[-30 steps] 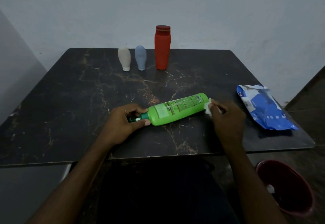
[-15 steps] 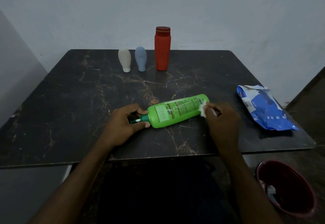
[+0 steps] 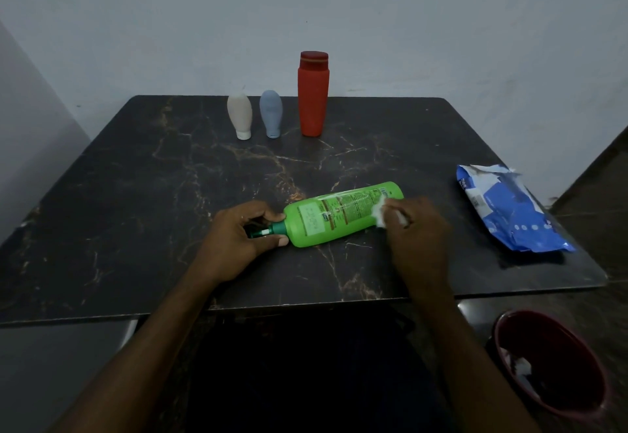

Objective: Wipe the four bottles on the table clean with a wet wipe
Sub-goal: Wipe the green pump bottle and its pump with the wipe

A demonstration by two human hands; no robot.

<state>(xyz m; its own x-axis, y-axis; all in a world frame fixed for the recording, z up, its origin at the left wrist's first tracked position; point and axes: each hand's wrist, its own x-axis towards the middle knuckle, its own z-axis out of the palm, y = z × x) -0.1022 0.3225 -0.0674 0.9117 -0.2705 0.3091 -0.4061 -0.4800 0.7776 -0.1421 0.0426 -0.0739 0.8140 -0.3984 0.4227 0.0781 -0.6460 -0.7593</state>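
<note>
Presently the green bottle (image 3: 339,217) lies on its side on the counter (image 3: 170,194) near 6 o'clock. Its dark neck points toward 9 o'clock and its base toward 2 o'clock.

**Grips.** The left grip (image 3: 238,239) pinches the neck between thumb and fingers. The right grip (image 3: 418,228) is curled round a bunched wet wipe (image 3: 380,215) and presses it to the base end of the bottle.

**Risks.**
- A round body on its side will probably roll toward 12 or 6 o'clock if the neck pinch slackens under the rubbing.
- Squeezing at the neck might work the dispenser and smear the contents.
- The side resting on the counter is likely to be missed unless the bottle is turned.
- A small wad of wipe may slip from the fingers.

**Containers.**
- Three bottles stand in a row at 12 o'clock: a cream bottle (image 3: 240,113) and a blue bottle (image 3: 271,111), both resting on their caps, and a taller red bottle (image 3: 313,99) with its cap on.
- All four bottles are opaque, so how full they are cannot be told.
- A blue wipe pack (image 3: 509,215) lies at 3 o'clock with its top ragged and open. Its contents are not clearly seen.
- Off the counter, beyond 5 o'clock, a dark red bin (image 3: 564,358) on the floor holds white scraps (image 3: 521,366), probably spent wipes.
</note>
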